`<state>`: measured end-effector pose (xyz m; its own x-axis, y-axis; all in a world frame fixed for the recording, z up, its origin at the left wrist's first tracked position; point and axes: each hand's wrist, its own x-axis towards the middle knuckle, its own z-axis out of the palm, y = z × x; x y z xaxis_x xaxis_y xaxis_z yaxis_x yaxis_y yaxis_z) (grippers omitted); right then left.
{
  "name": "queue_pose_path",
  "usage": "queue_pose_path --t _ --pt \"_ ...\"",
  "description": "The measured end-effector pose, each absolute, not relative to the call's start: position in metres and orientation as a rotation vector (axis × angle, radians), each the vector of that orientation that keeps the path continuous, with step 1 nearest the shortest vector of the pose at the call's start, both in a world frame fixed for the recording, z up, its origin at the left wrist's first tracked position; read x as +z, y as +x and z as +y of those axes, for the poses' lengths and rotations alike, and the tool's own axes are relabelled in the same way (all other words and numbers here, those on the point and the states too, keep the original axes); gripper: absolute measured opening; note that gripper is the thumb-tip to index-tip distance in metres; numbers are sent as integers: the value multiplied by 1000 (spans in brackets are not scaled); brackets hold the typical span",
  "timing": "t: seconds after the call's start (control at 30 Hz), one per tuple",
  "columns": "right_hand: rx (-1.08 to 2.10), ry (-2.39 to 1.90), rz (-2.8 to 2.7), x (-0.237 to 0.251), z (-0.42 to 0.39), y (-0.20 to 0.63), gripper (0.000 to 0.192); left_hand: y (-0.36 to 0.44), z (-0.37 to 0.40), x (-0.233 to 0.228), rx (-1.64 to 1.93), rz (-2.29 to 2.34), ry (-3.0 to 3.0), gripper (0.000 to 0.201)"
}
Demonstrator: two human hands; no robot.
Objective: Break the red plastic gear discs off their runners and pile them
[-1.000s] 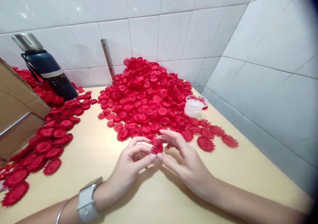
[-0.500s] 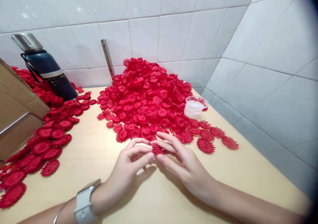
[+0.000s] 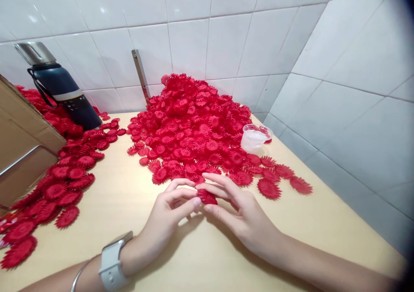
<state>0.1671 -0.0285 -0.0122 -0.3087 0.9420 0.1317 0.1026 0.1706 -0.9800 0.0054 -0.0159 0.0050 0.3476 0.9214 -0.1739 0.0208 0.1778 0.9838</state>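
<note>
Left hand [image 3: 168,216] and right hand [image 3: 241,214] still pinch one red flower piece [image 3: 206,196] between fingertips at lower centre, above the bench [image 3: 129,205]. Since a second ago the piece has tipped flatter. No legible writing on the flask [image 3: 61,89], upper left.

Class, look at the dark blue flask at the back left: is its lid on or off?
On. The dark blue flask stands with a silver cap seated over its neck; no opening shows.
</note>
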Motion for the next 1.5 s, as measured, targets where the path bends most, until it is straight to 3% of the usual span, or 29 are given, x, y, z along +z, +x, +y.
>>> queue_pose_path --t 0.17,0.63,1.0,1.13,1.33,1.5 --pt "1128 -1044 -1656 -12 -29 165 42 4 -16 3 862 1034 1226 8" --pt "1332 -1111 -1546 -11 -23 170 27 3 -14 3 902 1144 1273 21" --pt "1720 -926 -1105 -13 -19 169 18 4 -16 5 855 1138 1274 24" --pt "1626 -915 -1209 -15 -18 169 17 5 -15 2 844 1092 1328 21" --pt "1340 -958 -1486 -14 -24 167 37 3 -15 -2 841 1055 1384 10" --pt "1227 -1046 -1574 -15 -25 167 35 4 -13 -2 848 1012 1387 9"
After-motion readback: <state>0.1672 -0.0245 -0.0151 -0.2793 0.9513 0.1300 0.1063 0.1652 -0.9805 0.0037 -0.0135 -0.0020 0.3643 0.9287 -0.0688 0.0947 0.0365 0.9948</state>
